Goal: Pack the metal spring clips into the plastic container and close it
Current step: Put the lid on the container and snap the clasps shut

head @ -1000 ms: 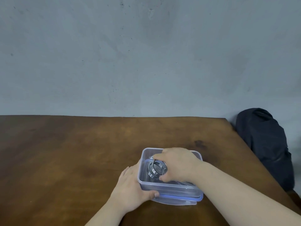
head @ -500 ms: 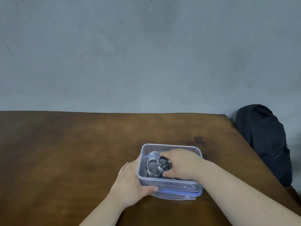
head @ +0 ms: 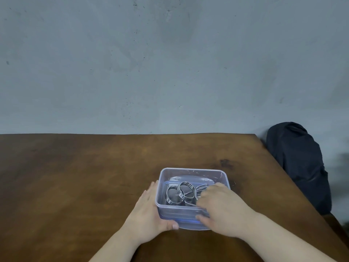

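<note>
A clear plastic container (head: pixel 193 169) stands on the wooden table near its front right part. Several shiny metal spring clips (head: pixel 184 192) with round coils lie inside it. The container rests on its blue-rimmed lid (head: pixel 188 226), which shows under the front edge. My left hand (head: pixel 149 214) clasps the container's left side, thumb on the front corner. My right hand (head: pixel 224 208) straddles the right front rim, fingers curled inside and thumb on the outer wall. It hides the container's right part and the ends of the clips.
The brown wooden table (head: pixel 75 176) stretches far to the left and back to a grey wall. A dark bag (head: pixel 298 163) sits off the table's right edge, which runs diagonally close to the container.
My right hand has let go of the coil clip it held over the box and has slid to the right front rim. The clips now lie uncovered inside. My left hand stays put.
</note>
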`<state>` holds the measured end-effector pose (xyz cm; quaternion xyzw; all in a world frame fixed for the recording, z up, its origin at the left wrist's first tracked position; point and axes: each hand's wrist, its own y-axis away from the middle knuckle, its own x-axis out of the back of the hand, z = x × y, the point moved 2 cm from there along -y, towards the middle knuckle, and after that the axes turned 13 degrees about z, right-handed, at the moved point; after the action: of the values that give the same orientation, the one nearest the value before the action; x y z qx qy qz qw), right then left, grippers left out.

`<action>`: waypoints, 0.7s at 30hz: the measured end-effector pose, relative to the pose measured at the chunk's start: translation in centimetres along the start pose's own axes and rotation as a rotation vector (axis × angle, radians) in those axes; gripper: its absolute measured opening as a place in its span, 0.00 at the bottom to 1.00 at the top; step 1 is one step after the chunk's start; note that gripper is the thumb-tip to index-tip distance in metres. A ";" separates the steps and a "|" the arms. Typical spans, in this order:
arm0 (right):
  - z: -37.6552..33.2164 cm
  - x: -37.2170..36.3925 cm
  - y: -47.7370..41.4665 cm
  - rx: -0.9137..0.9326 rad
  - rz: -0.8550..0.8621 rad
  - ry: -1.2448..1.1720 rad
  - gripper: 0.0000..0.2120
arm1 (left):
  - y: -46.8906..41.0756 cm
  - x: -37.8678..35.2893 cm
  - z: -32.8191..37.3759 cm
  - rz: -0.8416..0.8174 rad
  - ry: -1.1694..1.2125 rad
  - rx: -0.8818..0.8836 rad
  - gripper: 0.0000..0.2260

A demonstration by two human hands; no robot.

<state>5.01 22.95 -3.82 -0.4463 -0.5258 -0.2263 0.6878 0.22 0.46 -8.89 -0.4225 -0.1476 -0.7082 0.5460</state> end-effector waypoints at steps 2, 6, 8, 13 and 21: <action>0.0 -0.3 0.0 0.010 -0.006 0.049 0.16 | 0.5 0.0 -0.2 0.001 -0.069 0.044 0.62; 0.5 0.0 -0.2 -0.006 0.037 0.019 0.18 | 1.7 -0.3 -0.1 -0.018 -0.230 0.165 0.62; 1.0 0.8 -0.5 -0.029 0.099 0.007 0.22 | 2.1 -0.4 -0.1 -0.004 -0.269 0.101 0.53; 2.6 2.5 -2.2 -0.050 0.146 0.020 0.26 | 2.7 -1.1 -0.5 0.029 -0.343 -0.357 0.19; 4.5 1.7 -3.4 -0.068 0.050 0.001 0.25 | 3.7 4.0 3.6 0.184 -0.165 -0.598 0.07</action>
<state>0.59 25.41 -0.77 -0.4822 -0.5064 -0.2271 0.6779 4.95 -1.12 -4.63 -0.6317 0.0623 -0.6312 0.4456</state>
